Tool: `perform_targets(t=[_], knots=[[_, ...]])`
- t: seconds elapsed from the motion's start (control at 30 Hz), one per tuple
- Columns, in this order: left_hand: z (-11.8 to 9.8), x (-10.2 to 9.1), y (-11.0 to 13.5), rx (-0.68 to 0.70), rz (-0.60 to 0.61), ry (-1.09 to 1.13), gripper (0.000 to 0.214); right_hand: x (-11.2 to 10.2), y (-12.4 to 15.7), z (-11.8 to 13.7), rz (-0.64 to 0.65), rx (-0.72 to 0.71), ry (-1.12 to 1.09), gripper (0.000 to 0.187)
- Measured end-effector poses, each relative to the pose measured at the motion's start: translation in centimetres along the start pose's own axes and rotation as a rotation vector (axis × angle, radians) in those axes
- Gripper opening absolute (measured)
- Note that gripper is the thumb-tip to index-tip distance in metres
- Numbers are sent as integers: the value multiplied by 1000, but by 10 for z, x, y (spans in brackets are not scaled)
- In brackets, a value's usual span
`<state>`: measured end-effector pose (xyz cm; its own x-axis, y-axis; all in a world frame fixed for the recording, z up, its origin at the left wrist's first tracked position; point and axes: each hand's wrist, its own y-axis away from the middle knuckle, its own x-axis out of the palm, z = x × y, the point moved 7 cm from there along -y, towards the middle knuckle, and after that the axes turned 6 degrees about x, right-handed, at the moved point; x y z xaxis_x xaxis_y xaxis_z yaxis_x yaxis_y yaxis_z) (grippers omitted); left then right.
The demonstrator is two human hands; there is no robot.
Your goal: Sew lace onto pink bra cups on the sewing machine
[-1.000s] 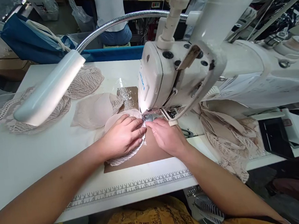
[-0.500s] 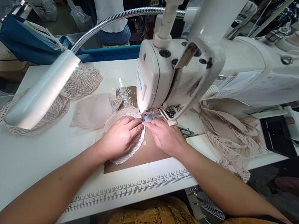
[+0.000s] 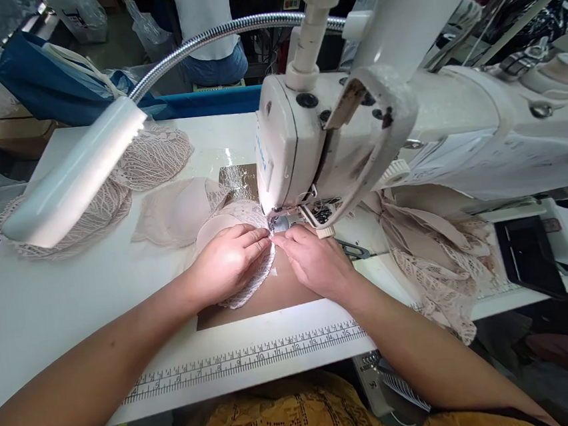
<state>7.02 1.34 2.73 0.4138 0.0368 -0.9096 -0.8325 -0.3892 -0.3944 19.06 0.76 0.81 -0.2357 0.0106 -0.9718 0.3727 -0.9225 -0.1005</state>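
A pale pink lace bra cup (image 3: 248, 295) lies under the needle end of a white sewing machine (image 3: 280, 150). My left hand (image 3: 231, 258) rests over the cup, its fingers together and pressing the fabric close to the presser foot. From the other side, my right hand (image 3: 316, 257) pinches the cup's edge between thumb and forefinger, with the remaining fingers curled under. Both sets of fingertips nearly meet just in front of the needle area. The fabric between them is mostly hidden.
More lace cups (image 3: 152, 155) lie at the left beneath a lamp (image 3: 72, 180) on a bendable neck. A bundle of lace pieces (image 3: 429, 259) hangs over the table's right side. A printed ruler (image 3: 258, 359) runs along the front edge. Beyond the table sits a person (image 3: 206, 26).
The cup has turned slightly and shifted inward beneath my left hand, so less of its lower edge shows. Both hands keep nearly the same places. The whole view has shifted a little.
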Motion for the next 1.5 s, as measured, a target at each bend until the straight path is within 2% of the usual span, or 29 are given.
perform_targets(t=[0.17,0.53,0.63,0.73,0.83,0.93,1.03,1.1,1.2,1.27,1.33,1.4,1.5], knots=[[0,1,-2,-17,18,10,31,0,-1,0,6,21,31,40],[17,6,3,-66,11,53,32,-1,1,-3,-54,42,32,39],[20,5,5,-88,12,57,34,-9,1,-7,-78,33,19,35],[22,6,8,-119,18,39,39,-23,4,-19,-81,122,72,29],[26,6,12,-184,35,-15,42,-35,14,-33,-30,242,163,27],[23,4,16,-245,81,-72,40,-37,26,-39,91,273,285,28],[7,0,22,-343,162,-102,38,-32,35,-37,208,261,400,33],[-12,-3,27,-385,219,-85,38,-29,38,-33,243,230,441,38],[-48,-15,33,-321,242,73,34,-27,39,-33,244,207,429,42],[-62,-29,40,-293,173,256,33,-28,41,-37,209,215,357,42],[-55,-45,55,-388,53,399,34,-31,45,-41,155,230,221,43],[-34,-53,77,-590,-72,517,41,-34,48,-39,93,232,21,42],[-5,-37,105,-871,-146,893,53,-32,47,-23,73,212,-333,38]])
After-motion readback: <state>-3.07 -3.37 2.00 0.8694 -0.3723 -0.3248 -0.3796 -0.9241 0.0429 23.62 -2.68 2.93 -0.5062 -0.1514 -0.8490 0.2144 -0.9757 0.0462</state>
